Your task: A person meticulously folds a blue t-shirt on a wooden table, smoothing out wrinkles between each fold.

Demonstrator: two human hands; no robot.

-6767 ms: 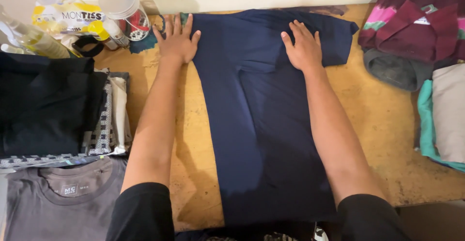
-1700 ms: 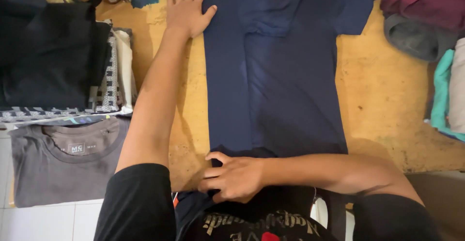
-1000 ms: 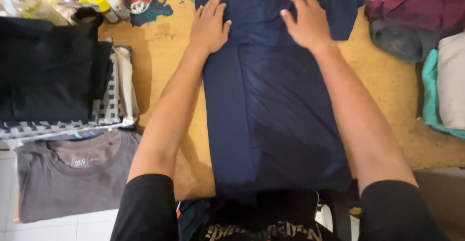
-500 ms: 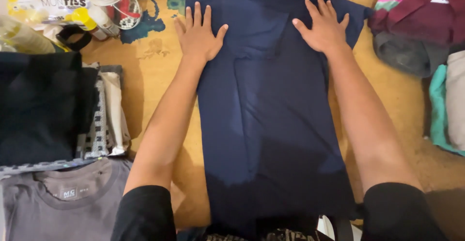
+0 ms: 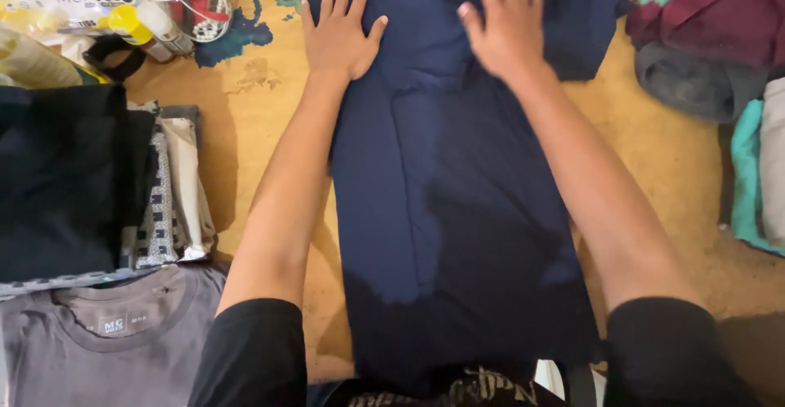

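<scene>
A navy blue t-shirt (image 5: 466, 202) lies lengthwise on the wooden table (image 5: 270, 112), its left side folded inward and its right sleeve still spread out at the far right. My left hand (image 5: 339, 31) rests flat with fingers apart on the shirt's far left corner. My right hand (image 5: 507, 22), blurred by motion, lies on the upper part of the shirt near the right sleeve, fingers spread and holding nothing.
A stack of folded clothes (image 5: 74, 186) and a grey t-shirt (image 5: 106, 333) sit at the left. Bottles and a clear plastic jar (image 5: 184, 2) stand at the far left corner. A heap of unfolded garments (image 5: 711, 39) lies at the right.
My right hand has slid leftward across the top of the shirt, away from the right sleeve. My left hand has stayed on the far left corner.
</scene>
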